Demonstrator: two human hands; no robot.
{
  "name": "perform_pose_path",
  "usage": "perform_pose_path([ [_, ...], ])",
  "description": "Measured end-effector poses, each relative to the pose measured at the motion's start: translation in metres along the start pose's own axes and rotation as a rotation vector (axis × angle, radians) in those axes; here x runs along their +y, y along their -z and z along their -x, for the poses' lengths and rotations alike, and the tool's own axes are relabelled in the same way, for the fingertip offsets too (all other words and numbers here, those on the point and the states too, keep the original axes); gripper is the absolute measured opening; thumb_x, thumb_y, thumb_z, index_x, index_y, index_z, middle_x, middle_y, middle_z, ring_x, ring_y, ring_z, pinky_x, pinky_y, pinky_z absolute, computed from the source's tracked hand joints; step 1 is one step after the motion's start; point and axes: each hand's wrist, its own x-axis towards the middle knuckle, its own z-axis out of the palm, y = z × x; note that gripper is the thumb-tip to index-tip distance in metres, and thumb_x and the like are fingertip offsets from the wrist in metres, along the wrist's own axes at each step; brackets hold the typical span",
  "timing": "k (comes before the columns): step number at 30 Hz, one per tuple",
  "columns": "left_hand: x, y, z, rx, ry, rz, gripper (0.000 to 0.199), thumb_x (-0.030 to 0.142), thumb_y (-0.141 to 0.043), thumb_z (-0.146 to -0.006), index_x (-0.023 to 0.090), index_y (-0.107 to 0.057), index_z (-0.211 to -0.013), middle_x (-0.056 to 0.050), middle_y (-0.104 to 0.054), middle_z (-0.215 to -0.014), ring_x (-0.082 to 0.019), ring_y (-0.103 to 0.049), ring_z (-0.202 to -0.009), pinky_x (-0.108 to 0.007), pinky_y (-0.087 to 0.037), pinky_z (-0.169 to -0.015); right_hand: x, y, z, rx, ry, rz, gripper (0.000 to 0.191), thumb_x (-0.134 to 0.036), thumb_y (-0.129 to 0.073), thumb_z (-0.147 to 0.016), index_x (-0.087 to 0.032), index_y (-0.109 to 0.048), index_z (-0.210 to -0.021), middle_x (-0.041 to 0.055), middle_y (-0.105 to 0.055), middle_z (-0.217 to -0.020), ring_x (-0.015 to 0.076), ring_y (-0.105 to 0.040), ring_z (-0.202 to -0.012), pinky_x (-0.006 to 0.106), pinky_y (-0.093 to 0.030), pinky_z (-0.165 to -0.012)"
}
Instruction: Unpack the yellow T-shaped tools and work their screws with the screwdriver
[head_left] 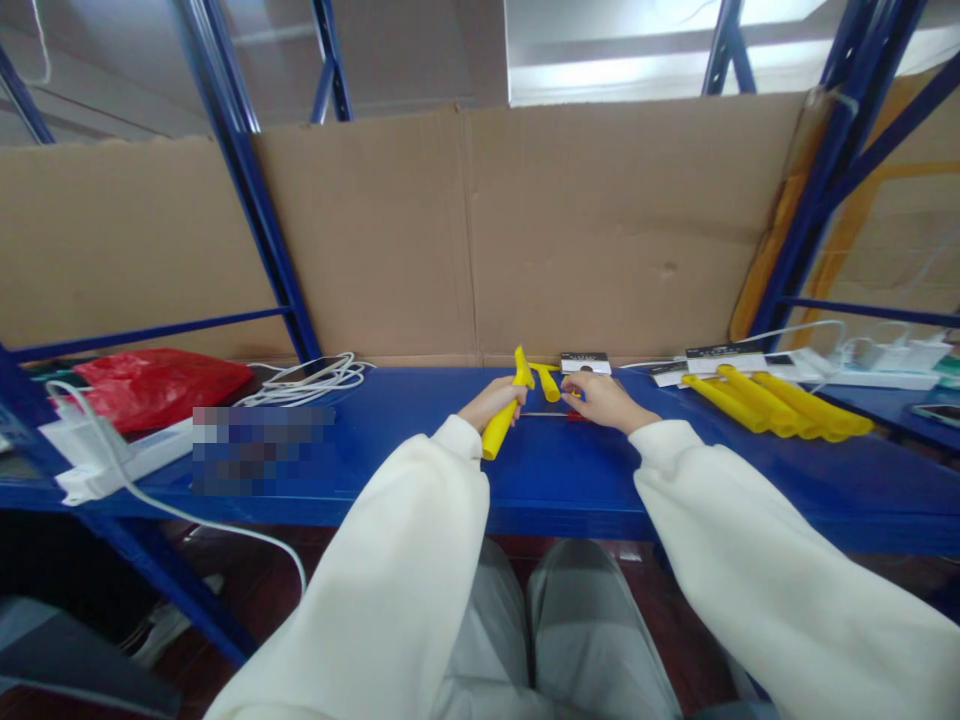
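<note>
My left hand (489,402) is closed round a yellow plastic hammer-shaped handle (495,436), held tilted with its narrow pointed head up. A second yellow hammer-shaped piece (550,386) lies on the blue table just beyond, between my two hands. My right hand (606,400) is beside it, with thumb and fingers pinched together. Whatever they hold is too small to make out. Below those fingers, a thin metal shaft (541,414) lies on the table, with something red at its right end, partly covered by the hand.
Several yellow handles (780,405) lie in a row at the right. A black-and-white card (586,363) lies near the cardboard back wall (375,230). At the left are a red plastic bag (161,385), coiled white cable (322,383) and a power strip (161,450). Blue shelf posts (262,220) frame the table.
</note>
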Motion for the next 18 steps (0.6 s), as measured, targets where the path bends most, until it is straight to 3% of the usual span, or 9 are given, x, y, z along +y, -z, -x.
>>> perform_pose_path([
  [8, 0.006, -0.01, 0.01, -0.134, -0.037, -0.055, 0.03, 0.005, -0.048, -0.066, 0.018, -0.056, -0.092, 0.007, -0.046, -0.046, -0.012, -0.045, -0.038, -0.02, -0.04, -0.042, -0.008, -0.007, -0.004, 0.042, 0.104, 0.07, 0.025, -0.021, -0.044, -0.097, -0.015, -0.065, -0.11, 0.0159, -0.071, -0.11, 0.0275, -0.064, -0.104, 0.039, -0.04, -0.09],
  [18, 0.006, -0.012, 0.01, -0.224, -0.046, -0.091, 0.025, 0.006, -0.046, -0.069, 0.02, -0.051, -0.09, 0.008, -0.046, -0.044, -0.011, -0.043, -0.035, -0.02, -0.038, -0.039, -0.012, -0.004, -0.004, 0.009, 0.149, 0.098, 0.025, -0.017, -0.042, -0.098, -0.014, -0.066, -0.103, 0.0155, -0.071, -0.106, 0.0259, -0.064, -0.103, 0.036, -0.04, -0.089],
])
